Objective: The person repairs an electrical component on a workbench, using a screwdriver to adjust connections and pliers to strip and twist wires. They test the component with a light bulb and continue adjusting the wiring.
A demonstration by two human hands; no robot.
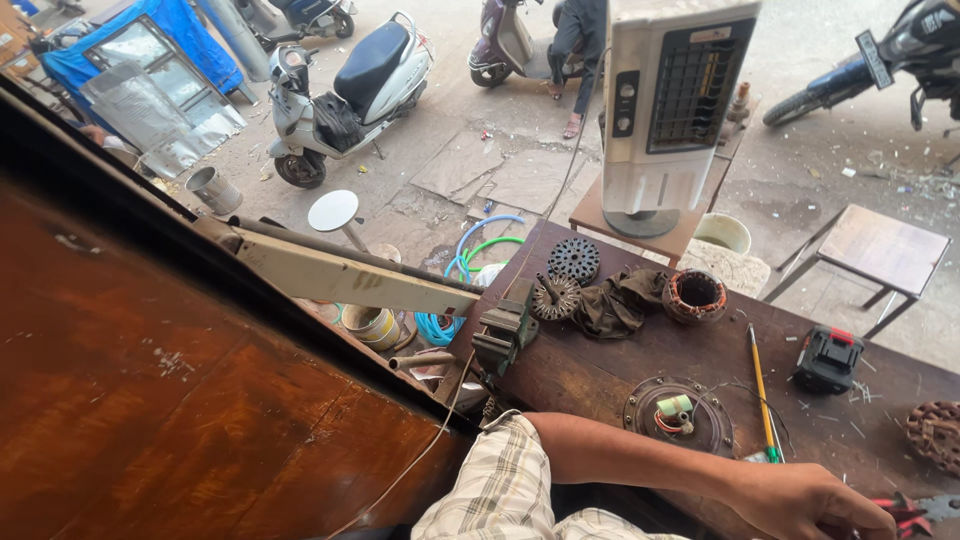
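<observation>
Fingers of the left hand (800, 500) curl down over red-handled pliers (905, 512) at the near edge of the wooden counter (600, 370), though whether they truly grip is hard to tell. Just beyond the forearm lies a round motor plate (680, 415) and a yellow screwdriver (762, 385). Farther off sit a black battery pack (828, 358), a dark rag (615, 300) and a green vise (503, 335).

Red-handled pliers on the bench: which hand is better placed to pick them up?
Probably the right. The right hand lies on the workbench with its fingers right at the red-handled pliers. The left hand is out of view.
</observation>
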